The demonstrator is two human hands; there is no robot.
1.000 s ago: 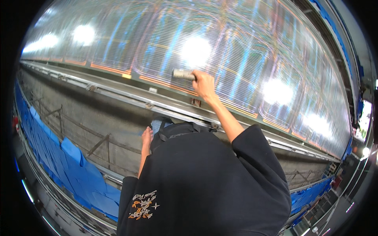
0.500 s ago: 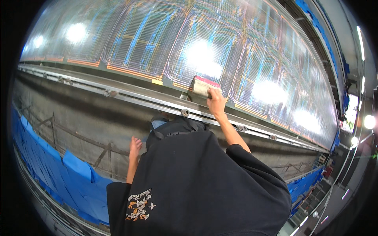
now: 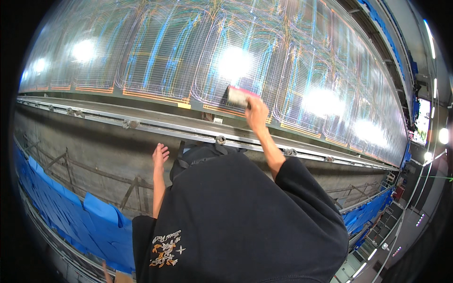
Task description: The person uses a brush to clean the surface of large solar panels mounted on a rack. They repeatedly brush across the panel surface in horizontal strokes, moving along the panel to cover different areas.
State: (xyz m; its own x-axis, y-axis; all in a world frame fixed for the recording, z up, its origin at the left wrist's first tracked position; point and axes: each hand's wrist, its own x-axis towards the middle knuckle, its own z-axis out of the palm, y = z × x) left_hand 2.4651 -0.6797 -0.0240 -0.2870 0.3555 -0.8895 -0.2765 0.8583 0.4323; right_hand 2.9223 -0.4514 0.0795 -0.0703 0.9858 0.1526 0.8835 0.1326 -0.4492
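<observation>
A flat, wide beige tool with a red edge (image 3: pixel 237 95) is in the grip of my right hand (image 3: pixel 257 113), whose fingers close round its right end. It is over the near edge of a long, shiny panel (image 3: pixel 155 70), covered with fine blue, yellow, orange and purple lines; whether it touches the panel I cannot tell. Bright reflections hide part of the lines. My left hand (image 3: pixel 161 153) hangs in the air left of my body, below the rail, fingers apart and holding nothing.
A metal rail (image 3: pixel 174 130) with clamp-like fittings runs along the panel's near side, by my waist. Behind me, blue sheets (image 3: pixel 66 203) hang along a lower frame. A yellow tag (image 3: pixel 184 105) sits at the panel edge. A blurred skin-toned shape (image 3: pixel 107 272) shows at lower left.
The tool has shifted slightly up and left on the panel and is turned more to a slant. My left hand has risen and spread its fingers. The view has tilted a little.
</observation>
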